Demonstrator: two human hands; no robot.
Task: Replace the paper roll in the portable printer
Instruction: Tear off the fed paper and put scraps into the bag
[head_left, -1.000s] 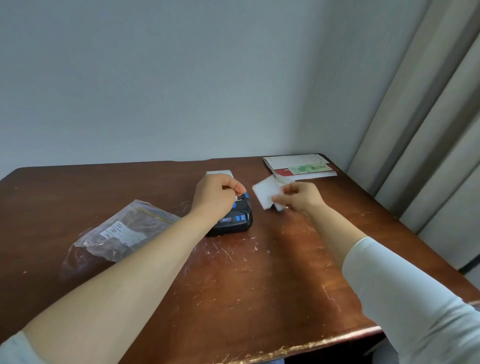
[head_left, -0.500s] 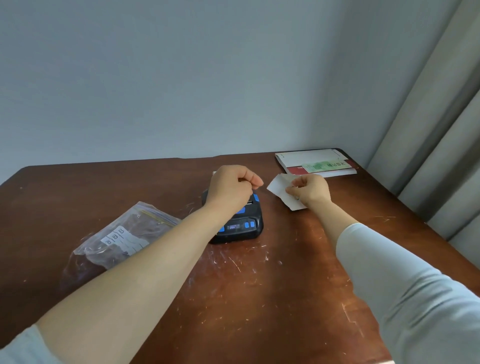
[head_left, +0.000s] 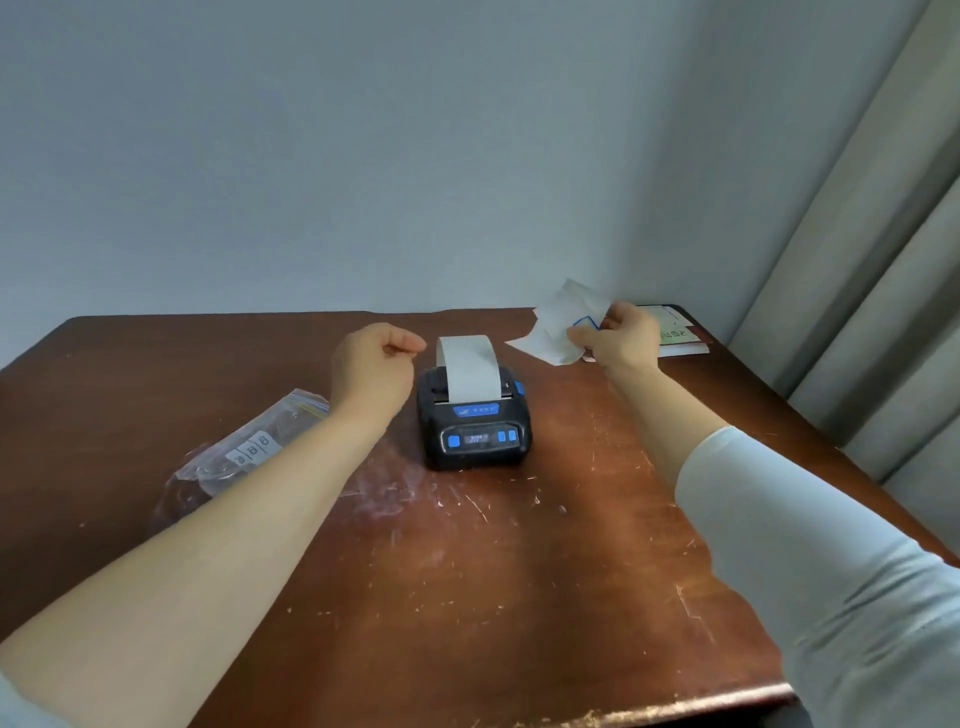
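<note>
A black portable printer (head_left: 475, 431) with blue buttons sits mid-table. A white paper strip (head_left: 469, 373) arches up out of its slot and curls back over the top. My left hand (head_left: 373, 364) hovers just left of the strip with fingers curled, holding nothing I can see. My right hand (head_left: 618, 335) is raised to the right of the printer and pinches a crumpled torn piece of white paper (head_left: 558, 325) with a blue mark on it.
A clear plastic zip bag (head_left: 244, 449) with labels lies left of the printer, partly under my left forearm. A flat white and red box (head_left: 675, 332) lies at the far right corner. Curtains (head_left: 857, 260) hang right of the brown wooden table (head_left: 467, 597).
My left hand has come off the printer and moved left, uncovering the paper strip. My right hand has lifted the torn paper up and to the right.
</note>
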